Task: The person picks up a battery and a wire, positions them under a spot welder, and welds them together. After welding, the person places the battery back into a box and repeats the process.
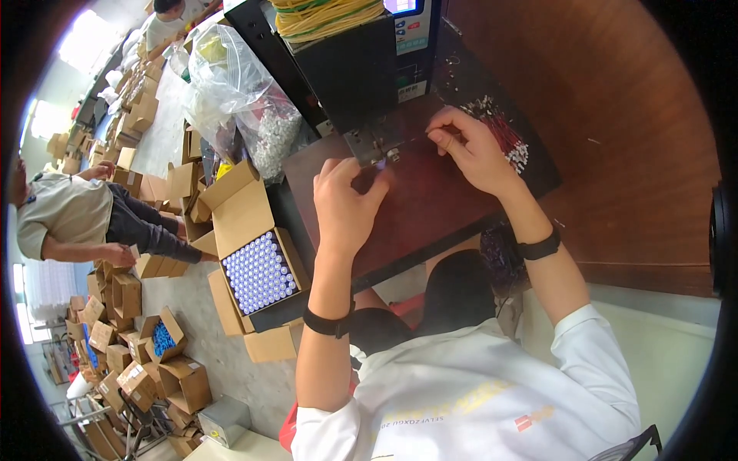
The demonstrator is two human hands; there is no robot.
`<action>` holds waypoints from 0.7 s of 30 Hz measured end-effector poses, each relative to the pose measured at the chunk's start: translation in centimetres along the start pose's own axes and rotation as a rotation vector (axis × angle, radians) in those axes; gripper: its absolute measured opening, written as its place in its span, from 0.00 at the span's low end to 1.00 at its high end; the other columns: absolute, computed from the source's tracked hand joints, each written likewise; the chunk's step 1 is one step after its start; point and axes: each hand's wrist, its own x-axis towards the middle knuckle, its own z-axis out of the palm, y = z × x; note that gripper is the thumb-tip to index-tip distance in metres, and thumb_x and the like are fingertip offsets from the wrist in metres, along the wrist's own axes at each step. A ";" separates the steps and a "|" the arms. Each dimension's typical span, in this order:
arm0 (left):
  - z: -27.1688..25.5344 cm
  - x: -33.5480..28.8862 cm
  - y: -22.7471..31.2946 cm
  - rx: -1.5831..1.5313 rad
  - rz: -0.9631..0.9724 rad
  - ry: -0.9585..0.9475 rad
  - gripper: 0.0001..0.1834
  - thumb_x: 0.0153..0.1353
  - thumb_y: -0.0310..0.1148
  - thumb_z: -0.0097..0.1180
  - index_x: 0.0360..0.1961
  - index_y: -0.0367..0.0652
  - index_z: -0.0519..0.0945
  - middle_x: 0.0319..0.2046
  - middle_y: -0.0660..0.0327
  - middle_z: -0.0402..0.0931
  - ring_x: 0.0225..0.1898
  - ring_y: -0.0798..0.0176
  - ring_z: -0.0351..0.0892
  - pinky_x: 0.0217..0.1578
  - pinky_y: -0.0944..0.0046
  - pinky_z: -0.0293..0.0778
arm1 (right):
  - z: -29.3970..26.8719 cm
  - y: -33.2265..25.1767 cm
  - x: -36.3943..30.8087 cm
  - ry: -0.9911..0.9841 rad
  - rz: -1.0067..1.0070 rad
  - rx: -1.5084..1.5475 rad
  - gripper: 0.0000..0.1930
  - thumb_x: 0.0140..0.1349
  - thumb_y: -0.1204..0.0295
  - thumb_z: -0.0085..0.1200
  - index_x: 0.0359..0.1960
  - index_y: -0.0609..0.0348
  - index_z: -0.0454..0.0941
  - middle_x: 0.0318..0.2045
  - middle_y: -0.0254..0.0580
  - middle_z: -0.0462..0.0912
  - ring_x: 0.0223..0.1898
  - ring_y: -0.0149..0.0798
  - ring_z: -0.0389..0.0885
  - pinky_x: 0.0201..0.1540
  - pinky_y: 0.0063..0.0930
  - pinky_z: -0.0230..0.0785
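My left hand (346, 201) is at the metal tips (384, 154) of a black bench machine (350, 84). Its thumb and fingers curve around a small, bright purplish spot beside the tips; what they grip is too blurred to make out. To the right of the tips, my right hand (470, 150) hovers above the brown work board (423, 200), thumb and forefinger pinched together. Anything between them is too thin to name. Beside that hand lies a bunch of red wires (503, 138) with white connector ends.
An open carton (280, 250) packed with upright purple-and-white battery cells (260, 273) stands left of the board. Behind it are clear plastic bags (265, 131) of white parts. Yellow-green wire (327, 17) rests atop the machine. Two other people (73, 215) are among cartons at left.
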 end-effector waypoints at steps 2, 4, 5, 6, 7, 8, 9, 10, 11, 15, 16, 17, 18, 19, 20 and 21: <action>0.0 0.1 0.2 -0.009 0.010 -0.006 0.14 0.50 0.33 0.69 0.36 0.36 0.85 0.29 0.51 0.77 0.31 0.50 0.79 0.36 0.57 0.74 | -0.1 0.1 0.0 0.001 -0.006 0.004 0.05 0.73 0.75 0.53 0.44 0.64 0.75 0.40 0.34 0.76 0.35 0.27 0.75 0.40 0.22 0.70; 0.0 0.1 0.4 -0.036 -0.011 -0.015 0.12 0.49 0.33 0.70 0.32 0.37 0.82 0.29 0.53 0.76 0.33 0.49 0.76 0.38 0.56 0.71 | -0.1 0.2 0.0 0.000 -0.013 0.009 0.05 0.73 0.75 0.53 0.44 0.64 0.75 0.40 0.34 0.76 0.35 0.27 0.75 0.41 0.22 0.70; 0.0 0.1 0.5 -0.062 -0.031 -0.024 0.13 0.49 0.33 0.71 0.28 0.37 0.79 0.28 0.55 0.75 0.35 0.49 0.73 0.40 0.54 0.68 | -0.1 0.2 0.0 -0.002 -0.016 0.009 0.05 0.73 0.75 0.53 0.44 0.64 0.75 0.40 0.34 0.76 0.35 0.27 0.75 0.41 0.22 0.70; 0.0 0.1 0.5 -0.062 -0.031 -0.024 0.13 0.49 0.33 0.71 0.28 0.37 0.79 0.28 0.55 0.75 0.35 0.49 0.73 0.40 0.54 0.68 | -0.1 0.2 0.0 -0.003 -0.018 0.008 0.05 0.74 0.75 0.53 0.44 0.64 0.75 0.40 0.34 0.76 0.35 0.27 0.75 0.41 0.22 0.70; 0.0 0.1 0.4 -0.059 -0.038 -0.031 0.13 0.49 0.33 0.71 0.28 0.37 0.80 0.29 0.55 0.76 0.36 0.49 0.74 0.41 0.54 0.69 | -0.1 0.2 0.0 -0.004 -0.017 0.008 0.05 0.74 0.75 0.53 0.44 0.64 0.75 0.40 0.34 0.76 0.35 0.27 0.75 0.41 0.22 0.70; 0.0 0.1 0.3 -0.055 -0.045 -0.038 0.13 0.49 0.33 0.71 0.28 0.37 0.80 0.30 0.55 0.76 0.36 0.49 0.74 0.41 0.54 0.69 | -0.1 0.1 0.0 -0.003 -0.015 0.010 0.05 0.73 0.75 0.53 0.44 0.64 0.75 0.40 0.34 0.76 0.35 0.27 0.75 0.41 0.22 0.70; 0.0 0.1 0.3 -0.055 -0.045 -0.038 0.13 0.49 0.33 0.71 0.28 0.37 0.80 0.30 0.55 0.76 0.36 0.49 0.74 0.41 0.54 0.69 | -0.1 0.1 0.0 -0.001 -0.013 0.012 0.05 0.73 0.75 0.53 0.44 0.63 0.75 0.40 0.34 0.76 0.35 0.27 0.75 0.41 0.22 0.70; 0.1 0.1 0.2 -0.033 -0.018 -0.017 0.13 0.51 0.34 0.71 0.33 0.38 0.83 0.29 0.53 0.77 0.34 0.50 0.77 0.38 0.55 0.71 | -0.1 0.2 0.0 -0.001 -0.013 0.012 0.05 0.73 0.75 0.53 0.44 0.63 0.75 0.40 0.34 0.76 0.35 0.27 0.75 0.41 0.22 0.70; 0.0 0.1 0.2 -0.011 0.009 0.005 0.13 0.52 0.34 0.71 0.37 0.38 0.87 0.29 0.52 0.78 0.31 0.51 0.79 0.36 0.57 0.74 | -0.1 0.3 0.0 -0.002 0.027 -0.008 0.05 0.73 0.74 0.54 0.44 0.63 0.75 0.39 0.34 0.76 0.35 0.27 0.75 0.41 0.22 0.70; -0.1 0.1 0.9 -0.094 -0.106 -0.056 0.14 0.52 0.35 0.71 0.31 0.37 0.79 0.34 0.55 0.78 0.39 0.50 0.75 0.44 0.54 0.70 | -0.2 0.1 -0.2 0.009 0.054 0.089 0.07 0.73 0.71 0.56 0.43 0.63 0.77 0.38 0.31 0.77 0.37 0.25 0.75 0.41 0.20 0.69; -0.1 0.1 0.8 -0.103 -0.128 -0.055 0.15 0.52 0.35 0.71 0.33 0.38 0.79 0.34 0.55 0.79 0.38 0.51 0.76 0.45 0.55 0.71 | -0.1 0.0 -0.2 0.009 0.051 0.089 0.07 0.73 0.71 0.56 0.43 0.63 0.77 0.38 0.31 0.77 0.37 0.25 0.75 0.41 0.20 0.69; -0.1 0.1 0.6 -0.112 -0.150 -0.055 0.16 0.51 0.35 0.72 0.35 0.38 0.79 0.33 0.56 0.81 0.38 0.51 0.77 0.46 0.55 0.71 | -0.1 -0.2 -0.3 0.023 0.052 0.037 0.08 0.73 0.70 0.57 0.44 0.62 0.78 0.38 0.30 0.78 0.38 0.23 0.74 0.42 0.20 0.68; -0.1 0.0 0.6 -0.111 -0.149 -0.053 0.16 0.51 0.35 0.72 0.35 0.38 0.79 0.33 0.56 0.81 0.38 0.51 0.77 0.46 0.55 0.71 | 0.0 -0.4 -0.5 0.038 0.052 -0.015 0.09 0.72 0.69 0.58 0.44 0.62 0.79 0.37 0.28 0.78 0.39 0.22 0.74 0.42 0.19 0.68; -0.1 -0.2 0.6 -0.148 -0.122 -0.039 0.15 0.53 0.31 0.70 0.36 0.36 0.78 0.31 0.56 0.81 0.35 0.60 0.78 0.42 0.61 0.73 | 0.1 -0.7 -0.7 0.036 0.051 -0.014 0.09 0.72 0.69 0.58 0.44 0.62 0.79 0.37 0.28 0.78 0.39 0.22 0.74 0.42 0.19 0.68; -0.1 -0.4 0.5 -0.186 -0.096 -0.026 0.14 0.54 0.27 0.69 0.37 0.34 0.77 0.29 0.57 0.82 0.32 0.68 0.79 0.39 0.67 0.75 | 0.3 -1.1 -1.0 0.032 0.110 0.019 0.09 0.72 0.69 0.59 0.44 0.62 0.80 0.37 0.28 0.79 0.39 0.21 0.74 0.42 0.19 0.68; -0.2 -0.5 0.3 -0.184 -0.097 -0.024 0.14 0.54 0.27 0.69 0.37 0.34 0.77 0.29 0.57 0.82 0.32 0.68 0.79 0.39 0.67 0.75 | 0.4 -1.5 -1.3 0.028 0.169 0.052 0.09 0.71 0.68 0.59 0.43 0.61 0.80 0.36 0.27 0.79 0.40 0.20 0.74 0.42 0.19 0.68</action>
